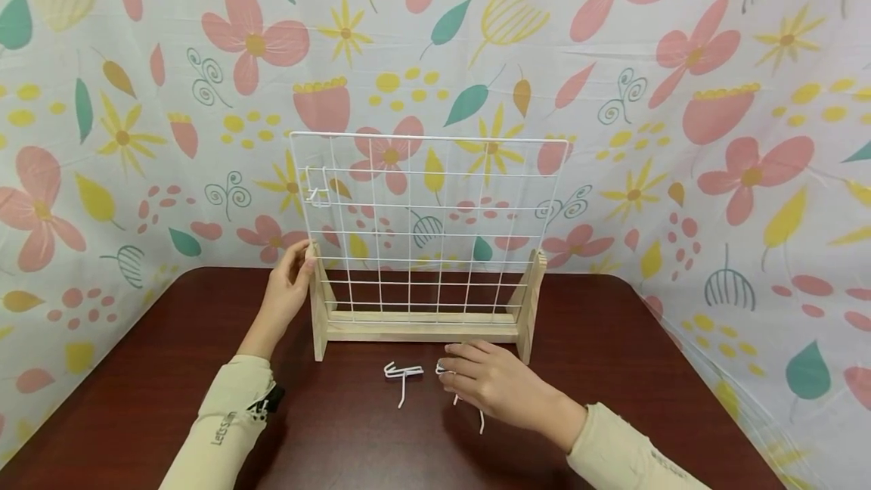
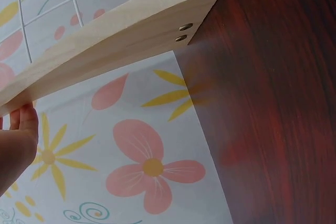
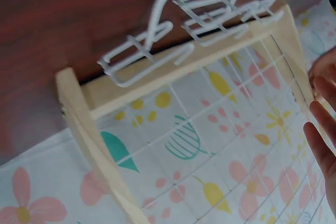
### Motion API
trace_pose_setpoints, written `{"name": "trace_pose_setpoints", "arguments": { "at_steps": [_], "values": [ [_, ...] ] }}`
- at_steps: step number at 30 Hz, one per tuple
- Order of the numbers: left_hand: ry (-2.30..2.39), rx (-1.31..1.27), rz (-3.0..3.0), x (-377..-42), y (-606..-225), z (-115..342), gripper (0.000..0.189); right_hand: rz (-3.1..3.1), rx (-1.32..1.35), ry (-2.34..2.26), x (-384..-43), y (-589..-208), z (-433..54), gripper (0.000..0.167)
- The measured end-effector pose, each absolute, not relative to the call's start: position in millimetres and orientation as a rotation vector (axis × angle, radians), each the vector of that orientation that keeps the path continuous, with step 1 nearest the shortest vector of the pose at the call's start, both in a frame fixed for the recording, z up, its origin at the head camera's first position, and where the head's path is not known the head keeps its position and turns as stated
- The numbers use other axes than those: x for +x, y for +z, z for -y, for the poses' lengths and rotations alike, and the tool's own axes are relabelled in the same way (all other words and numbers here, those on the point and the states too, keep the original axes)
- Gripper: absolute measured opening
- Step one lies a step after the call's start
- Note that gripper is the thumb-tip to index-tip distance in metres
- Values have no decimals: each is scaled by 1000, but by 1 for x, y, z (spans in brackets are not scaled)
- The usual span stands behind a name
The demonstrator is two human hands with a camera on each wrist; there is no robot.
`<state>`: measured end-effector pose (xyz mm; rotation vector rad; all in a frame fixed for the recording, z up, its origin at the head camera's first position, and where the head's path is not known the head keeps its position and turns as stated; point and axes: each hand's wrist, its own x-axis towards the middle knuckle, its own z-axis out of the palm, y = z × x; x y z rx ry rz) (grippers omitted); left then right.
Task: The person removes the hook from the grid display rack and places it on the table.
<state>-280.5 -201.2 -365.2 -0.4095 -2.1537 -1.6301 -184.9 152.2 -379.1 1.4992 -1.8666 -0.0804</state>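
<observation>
A white wire grid panel (image 1: pixel 425 233) stands upright in a wooden stand (image 1: pixel 422 333). My left hand (image 1: pixel 286 286) grips the top of the stand's left upright (image 1: pixel 318 308), its fingers against the wood in the left wrist view. One white wire hook (image 1: pixel 317 199) hangs on the grid's upper left. My right hand (image 1: pixel 503 388) is over other hooks on the table and partly hides them in the head view; its fingers (image 3: pixel 320 129) are extended and apart from the hooks in the right wrist view. Left of it lies a white hook (image 1: pixel 404 373), prong toward me.
The dark red-brown table (image 1: pixel 354 429) has its far edge against a flower-patterned cloth (image 1: pixel 435 36). Two screws (image 2: pixel 184 31) show on the outer face of the stand's left side. The stand's right upright (image 1: pixel 533 301) is just beyond my right hand.
</observation>
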Motion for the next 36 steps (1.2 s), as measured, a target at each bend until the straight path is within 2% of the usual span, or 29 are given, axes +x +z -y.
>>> {"name": "trace_pose_setpoints", "arguments": {
  "at_steps": [5,11,36],
  "values": [
    [-1621,-411,2167,-280,-367,202,40,1822,1486,-22,-190,-370,-144,30],
    [-1608,-425,2155,-279,-369,202,39,1799,1475,22,-195,-358,-135,18],
    [-1615,-403,2148,-279,-364,200,39,1760,1340,217,-216,-308,-73,16]
  ]
}}
